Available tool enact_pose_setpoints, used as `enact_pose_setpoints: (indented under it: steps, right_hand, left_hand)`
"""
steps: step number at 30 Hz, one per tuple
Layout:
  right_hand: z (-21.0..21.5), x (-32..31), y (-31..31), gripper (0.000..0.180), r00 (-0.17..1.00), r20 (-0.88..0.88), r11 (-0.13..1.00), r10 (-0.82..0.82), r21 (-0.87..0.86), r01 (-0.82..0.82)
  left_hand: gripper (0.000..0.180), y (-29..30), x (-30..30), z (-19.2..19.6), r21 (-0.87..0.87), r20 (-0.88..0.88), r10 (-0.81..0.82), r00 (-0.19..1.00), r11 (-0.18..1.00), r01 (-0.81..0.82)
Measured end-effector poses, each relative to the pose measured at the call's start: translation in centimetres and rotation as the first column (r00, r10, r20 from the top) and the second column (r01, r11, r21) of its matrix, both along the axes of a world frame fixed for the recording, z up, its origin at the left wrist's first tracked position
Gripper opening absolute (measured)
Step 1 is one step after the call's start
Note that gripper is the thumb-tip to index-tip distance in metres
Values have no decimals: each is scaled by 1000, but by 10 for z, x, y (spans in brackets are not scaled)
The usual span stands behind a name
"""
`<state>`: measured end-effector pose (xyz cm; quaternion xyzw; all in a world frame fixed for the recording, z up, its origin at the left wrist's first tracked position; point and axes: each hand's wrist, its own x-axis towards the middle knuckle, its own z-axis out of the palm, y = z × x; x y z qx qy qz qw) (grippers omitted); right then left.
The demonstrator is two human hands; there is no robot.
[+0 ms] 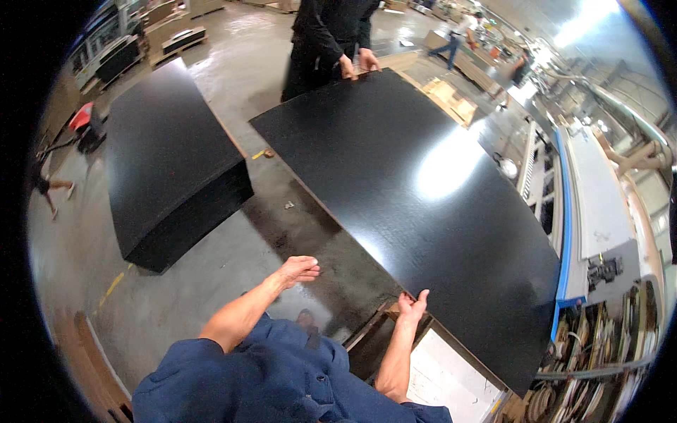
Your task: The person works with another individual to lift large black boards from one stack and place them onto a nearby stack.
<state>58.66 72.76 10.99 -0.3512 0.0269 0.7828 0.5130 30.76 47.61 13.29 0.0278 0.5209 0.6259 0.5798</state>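
Observation:
A large glossy black panel (pixel 381 162) stretches from a co-worker at the far side to my right side. My right hand (pixel 412 307) is closed on its near edge, thumb on the top face and fingers beneath, mostly hidden. My left hand (pixel 300 270) is held out in the air over the floor, apart from the panel, with fingers stretched and nothing in it. At the far edge the co-worker's two hands (pixel 358 63) touch the same panel. What supports the panel from below is mostly hidden.
A tall stack of black panels (pixel 176 155) stands on the left. Right of the panel runs a machine with a blue edge (pixel 562 211). A rack of thin strips (pixel 599 345) fills the lower right. A white board (pixel 448 370) lies beside my right forearm. Other people move farther off.

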Motion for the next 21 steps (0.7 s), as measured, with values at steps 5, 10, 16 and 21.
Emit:
enact_pose_setpoints:
  steps: [5,10,16,21]
  right_hand:
    - [10,-1,-56,29,1000,25,998,5,-65,-4]
    - [18,12,-105,34,996,72,991,51,-129,-41]
    - [40,30,-169,35,995,60,983,74,-175,-63]
    - [30,54,-212,34,993,49,958,104,-274,-87]
  left_hand:
    - [59,45,29,-7,142,371,12,929,987,-69]
    - [42,47,70,-29,86,630,123,767,970,-227]
    - [32,12,112,-4,204,706,-33,707,966,-158]
    - [30,-20,131,4,17,756,123,643,978,-207]
